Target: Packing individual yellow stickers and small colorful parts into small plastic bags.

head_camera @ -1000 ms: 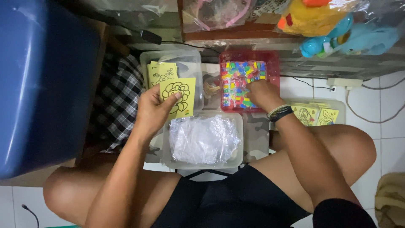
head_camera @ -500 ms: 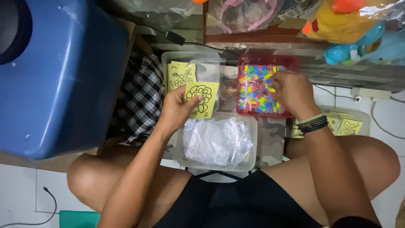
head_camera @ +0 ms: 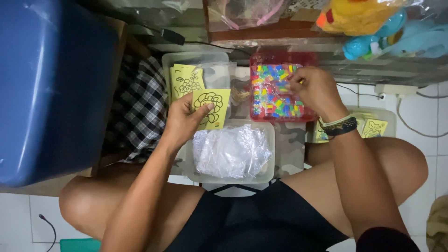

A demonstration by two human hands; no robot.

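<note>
My left hand point(head_camera: 184, 119) holds a small yellow card with a black flower outline point(head_camera: 212, 106), thumb across its face. My right hand point(head_camera: 313, 88) reaches into a red tray point(head_camera: 258, 114) filled with several small colourful pieces point(head_camera: 270, 91); its fingers are pinched together over the pieces, and whether a piece is between them I cannot tell. More yellow outline cards point(head_camera: 185, 80) lie in a clear box point(head_camera: 196, 58) just beyond my left hand.
A clear box with crumpled plastic bags point(head_camera: 231, 151) sits by my knees. Another clear box with yellow cards point(head_camera: 375, 127) lies at the right. A big blue bin point(head_camera: 46, 88) stands at the left, a checked cloth point(head_camera: 142, 107) beside it. Wrapped toys point(head_camera: 368, 23) hang above.
My right hand has moved a little further up over the red tray. The camera has shifted; my left hand keeps the yellow card in the same pose.
</note>
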